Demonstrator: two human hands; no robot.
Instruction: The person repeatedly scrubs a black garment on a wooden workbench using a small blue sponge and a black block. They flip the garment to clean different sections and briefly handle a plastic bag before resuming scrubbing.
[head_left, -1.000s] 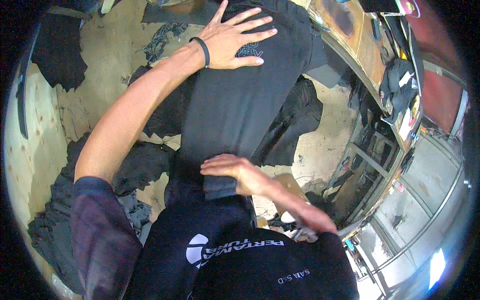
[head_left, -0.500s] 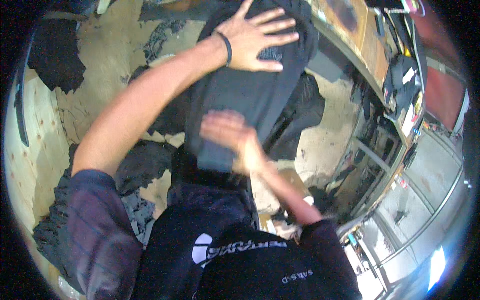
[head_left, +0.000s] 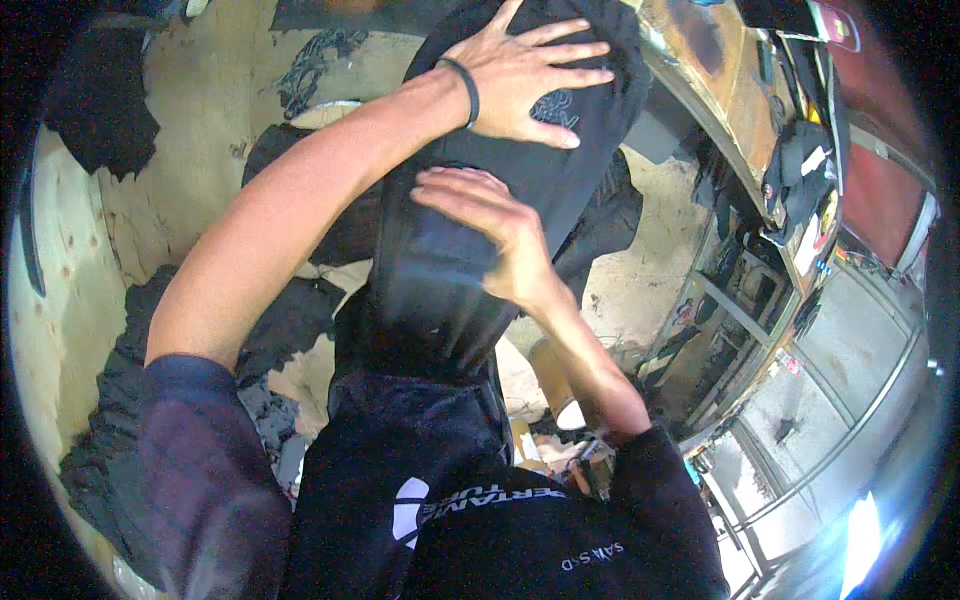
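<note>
A long black padded seat, like a motorcycle seat [head_left: 440, 245], stretches away from my body, its near end against my lap. On its wide far part my left hand [head_left: 525, 85] lies flat with fingers spread, a dark band round the wrist. Beside the thumb, a small stitched or embossed mark shows in the black cover. Nearer to me, my right hand [head_left: 490, 220] rests across the seat's middle with fingers stretched out side by side. Neither hand grips anything.
Dark material scraps [head_left: 95, 110] and a heap of black cloth [head_left: 120, 420] lie on the left. A worn wooden bench [head_left: 700, 60] with clutter runs along the right. Beyond it stand grey metal panels [head_left: 810, 420]. A pale plywood board [head_left: 70, 260] is at far left.
My right hand has slid forward along the seat, toward my left hand. The left hand keeps its place on the seat. The view has shifted slightly.
</note>
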